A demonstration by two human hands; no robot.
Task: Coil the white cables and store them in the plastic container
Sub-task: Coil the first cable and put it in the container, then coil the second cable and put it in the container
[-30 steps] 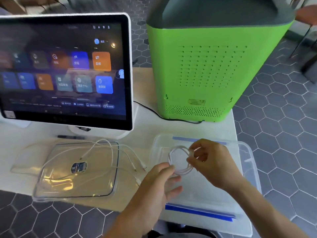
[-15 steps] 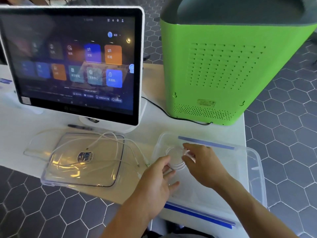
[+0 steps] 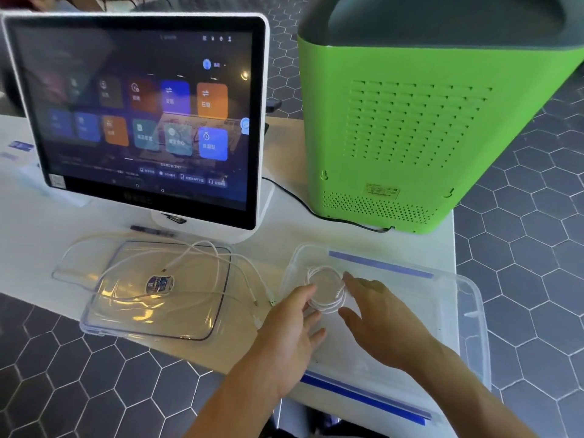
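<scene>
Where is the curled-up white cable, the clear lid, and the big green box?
coiled white cable (image 3: 325, 306), head view, lower rim of the loops
clear lid (image 3: 126, 317), head view, flat middle panel
green box (image 3: 331, 128), head view, plain front side

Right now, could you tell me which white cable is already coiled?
The coiled cable inside the plastic container, between both hands; the loose cables sprawl across the lid.

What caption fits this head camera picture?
Both hands, left hand and right hand, set a coiled white cable into the clear plastic container.
</scene>
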